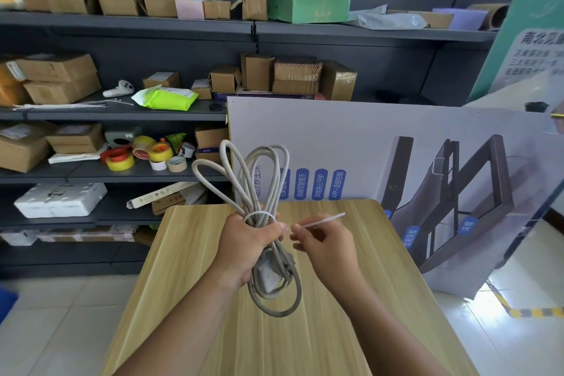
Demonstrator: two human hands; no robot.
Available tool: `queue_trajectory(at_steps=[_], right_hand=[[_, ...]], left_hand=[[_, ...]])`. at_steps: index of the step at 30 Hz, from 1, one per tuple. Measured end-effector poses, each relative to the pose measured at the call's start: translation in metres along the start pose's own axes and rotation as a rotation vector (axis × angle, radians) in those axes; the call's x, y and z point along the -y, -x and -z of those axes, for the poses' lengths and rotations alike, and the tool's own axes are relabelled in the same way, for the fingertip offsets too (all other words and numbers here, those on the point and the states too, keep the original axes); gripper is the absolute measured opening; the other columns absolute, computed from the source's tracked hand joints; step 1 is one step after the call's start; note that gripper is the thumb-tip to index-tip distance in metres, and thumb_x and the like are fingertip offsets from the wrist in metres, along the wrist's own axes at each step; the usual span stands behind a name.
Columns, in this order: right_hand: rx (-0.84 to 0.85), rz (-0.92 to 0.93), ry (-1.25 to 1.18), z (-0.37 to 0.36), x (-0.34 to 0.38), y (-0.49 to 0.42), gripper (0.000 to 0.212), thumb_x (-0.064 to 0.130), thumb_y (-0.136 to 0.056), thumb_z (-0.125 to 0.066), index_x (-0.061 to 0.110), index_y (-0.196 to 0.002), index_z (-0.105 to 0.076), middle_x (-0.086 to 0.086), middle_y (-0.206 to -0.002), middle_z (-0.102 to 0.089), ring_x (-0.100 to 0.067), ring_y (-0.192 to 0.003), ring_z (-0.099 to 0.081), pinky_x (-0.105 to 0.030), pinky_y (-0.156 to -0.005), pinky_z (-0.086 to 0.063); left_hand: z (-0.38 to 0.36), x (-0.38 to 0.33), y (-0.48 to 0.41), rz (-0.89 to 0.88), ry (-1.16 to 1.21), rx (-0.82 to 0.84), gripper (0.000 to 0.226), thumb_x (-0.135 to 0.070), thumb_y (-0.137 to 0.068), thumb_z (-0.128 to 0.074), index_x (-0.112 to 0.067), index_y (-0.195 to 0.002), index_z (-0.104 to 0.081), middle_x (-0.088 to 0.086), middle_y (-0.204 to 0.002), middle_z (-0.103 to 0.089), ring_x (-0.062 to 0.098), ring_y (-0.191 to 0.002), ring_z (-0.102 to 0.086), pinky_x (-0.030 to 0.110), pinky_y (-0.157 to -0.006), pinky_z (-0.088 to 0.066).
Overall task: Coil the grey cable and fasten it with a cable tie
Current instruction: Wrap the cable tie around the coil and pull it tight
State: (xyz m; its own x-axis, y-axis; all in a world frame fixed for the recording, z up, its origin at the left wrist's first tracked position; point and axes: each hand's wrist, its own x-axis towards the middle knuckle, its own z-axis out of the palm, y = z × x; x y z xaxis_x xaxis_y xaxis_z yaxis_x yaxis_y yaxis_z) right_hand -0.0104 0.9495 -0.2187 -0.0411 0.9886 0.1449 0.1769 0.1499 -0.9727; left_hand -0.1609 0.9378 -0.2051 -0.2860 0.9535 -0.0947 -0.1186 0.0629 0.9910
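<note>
The grey cable [259, 174] is gathered into a bundle of long loops that stick up above my left hand [247, 246] and hang below it, with a pale plug block among the lower loops. My left hand grips the bundle at its middle, held above the wooden table [351, 299]. A white cable tie [320, 221] circles the bundle just above my left fingers. Its free tail runs out to the right. My right hand [325, 246] pinches that tail between thumb and fingers, close beside my left hand.
Dark shelves [122, 175] at the back and left carry cardboard boxes, rolls of tape [143, 154] and spare white ties [61, 106]. A large printed board [396, 143] leans behind the table's far edge. Tiled floor [55, 323] lies on both sides.
</note>
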Motion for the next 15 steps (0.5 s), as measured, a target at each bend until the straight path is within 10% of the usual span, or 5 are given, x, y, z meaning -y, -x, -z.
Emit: queue_trajectory(at_steps=[15], right_hand=[[-0.177,-0.11,-0.524,0.024,0.012,-0.022,0.012,0.004,-0.094,-0.059,0.002,-0.083,-0.063,-0.013,-0.077,-0.067,-0.022,-0.078,-0.07,-0.032,-0.068,-0.06]], left_hand=[[0.007,-0.009,-0.002,-0.03,0.024,0.062,0.025,0.01,-0.079,-0.068,-0.011,-0.064,-0.068,0.008,-0.062,-0.061,0.018,-0.058,-0.059,0.034,-0.059,-0.054]])
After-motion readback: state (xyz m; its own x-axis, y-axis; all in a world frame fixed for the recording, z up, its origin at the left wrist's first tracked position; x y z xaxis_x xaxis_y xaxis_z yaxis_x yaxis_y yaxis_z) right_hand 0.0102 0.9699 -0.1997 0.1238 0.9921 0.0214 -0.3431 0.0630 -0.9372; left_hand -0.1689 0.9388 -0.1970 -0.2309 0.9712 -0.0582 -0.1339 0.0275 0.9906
